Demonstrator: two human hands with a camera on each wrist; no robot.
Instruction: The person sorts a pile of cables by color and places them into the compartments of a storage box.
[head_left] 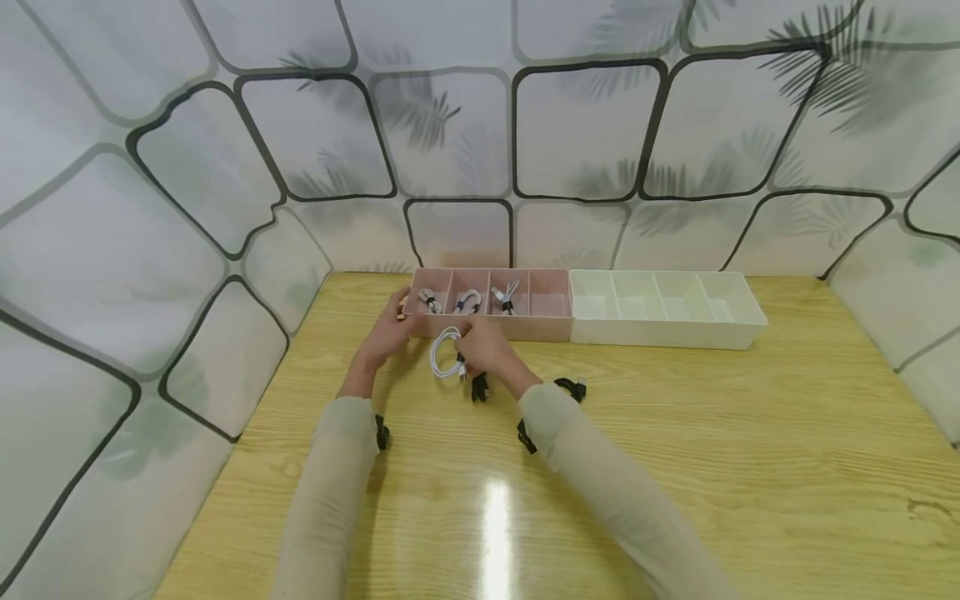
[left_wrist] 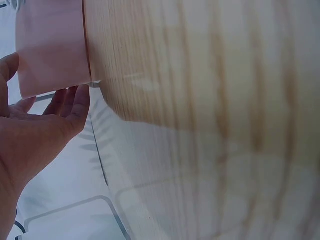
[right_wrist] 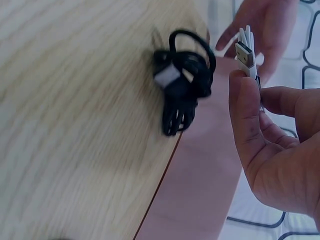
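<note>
A pink divided storage box (head_left: 525,329) stands on the table against the back wall covering. Its three left compartments each hold a coiled light-coloured cable; the fourth holds none. At the box's left end, my left hand (head_left: 386,337) holds the corner, thumb at the front edge and fingers against the end wall (left_wrist: 52,50). My right hand (head_left: 487,343) pinches a coiled white USB cable (head_left: 442,367) with a dark tie, just in front of the box. The cable's plug (right_wrist: 244,54) sticks up above the fingertips in the right wrist view.
Beneath my right hand lies a bundled black cable (head_left: 480,388). Another black cable (head_left: 576,388) lies farther right on the wooden table (head_left: 750,467). A white divided box (head_left: 667,333) adjoins the pink one's right end. Patterned fabric (head_left: 457,117) encloses the back and sides.
</note>
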